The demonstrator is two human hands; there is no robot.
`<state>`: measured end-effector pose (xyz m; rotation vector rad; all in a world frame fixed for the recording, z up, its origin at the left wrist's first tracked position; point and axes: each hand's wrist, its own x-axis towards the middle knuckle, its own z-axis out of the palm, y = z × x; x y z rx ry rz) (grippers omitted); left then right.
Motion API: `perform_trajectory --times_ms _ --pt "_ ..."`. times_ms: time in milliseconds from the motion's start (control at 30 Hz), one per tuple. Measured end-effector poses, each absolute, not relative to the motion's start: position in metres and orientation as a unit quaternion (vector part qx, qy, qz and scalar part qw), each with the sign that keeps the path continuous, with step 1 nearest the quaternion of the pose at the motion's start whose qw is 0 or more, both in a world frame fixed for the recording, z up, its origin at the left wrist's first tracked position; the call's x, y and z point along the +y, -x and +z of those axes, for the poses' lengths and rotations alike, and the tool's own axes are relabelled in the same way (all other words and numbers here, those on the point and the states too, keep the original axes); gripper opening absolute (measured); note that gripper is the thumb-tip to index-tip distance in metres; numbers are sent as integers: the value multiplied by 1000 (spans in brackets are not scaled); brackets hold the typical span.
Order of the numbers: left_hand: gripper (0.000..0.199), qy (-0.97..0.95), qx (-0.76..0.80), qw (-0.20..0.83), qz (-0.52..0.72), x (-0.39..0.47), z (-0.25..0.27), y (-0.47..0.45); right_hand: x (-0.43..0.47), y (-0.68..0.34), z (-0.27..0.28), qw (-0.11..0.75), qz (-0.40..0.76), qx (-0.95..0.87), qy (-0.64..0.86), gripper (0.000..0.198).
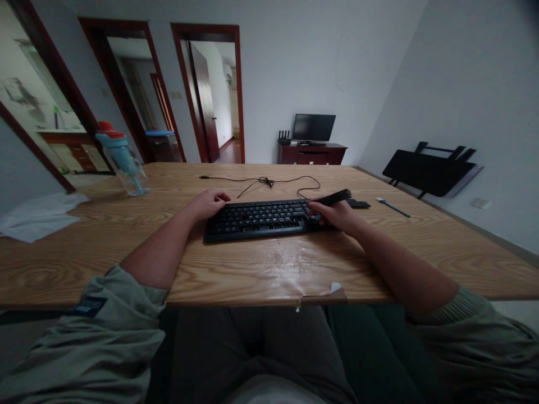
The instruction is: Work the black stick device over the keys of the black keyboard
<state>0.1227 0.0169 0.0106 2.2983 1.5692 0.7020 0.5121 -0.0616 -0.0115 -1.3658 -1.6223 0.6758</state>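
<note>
A black keyboard [261, 219] lies on the wooden table in front of me, its lower edge towards me. At its far left corner, my left hand [207, 205] is closed over the end, fingers curled on the edge. My right hand [334, 216] is over the keyboard's right end, wrapped round a thick black pen-shaped tool [334, 197]. The tool slants up to the right; its lower tip is hidden by my fingers and the dark keys. A thin black cable [290, 180] with a knotted middle stretches behind the keyboard.
Right of the keyboard lie a flat black piece [359, 204] and a blue toothbrush [393, 207]. A blue bottle with a red lid [125, 163] stands at the back left, near white tissues [42, 216]. The tabletop [236, 275] has a peeling front edge.
</note>
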Motion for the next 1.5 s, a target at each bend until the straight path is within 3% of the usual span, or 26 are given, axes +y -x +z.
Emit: perform_trajectory --times_ms 500,767,900,1167,1500 --pt "38 -795 544 137 232 16 10 -124 -68 -524 2 343 226 -713 568 29" --pt "37 -808 525 112 242 14 14 -122 -68 -525 3 348 225 -700 582 30" --pt "35 -845 458 43 273 -8 26 -166 -68 -519 0 354 180 -711 581 32" --pt "27 -941 296 -47 156 -29 18 -307 -68 -522 -2 342 155 -748 547 30" --pt "27 -948 277 -67 139 -19 6 -324 -65 -523 2 373 248 -723 526 30"
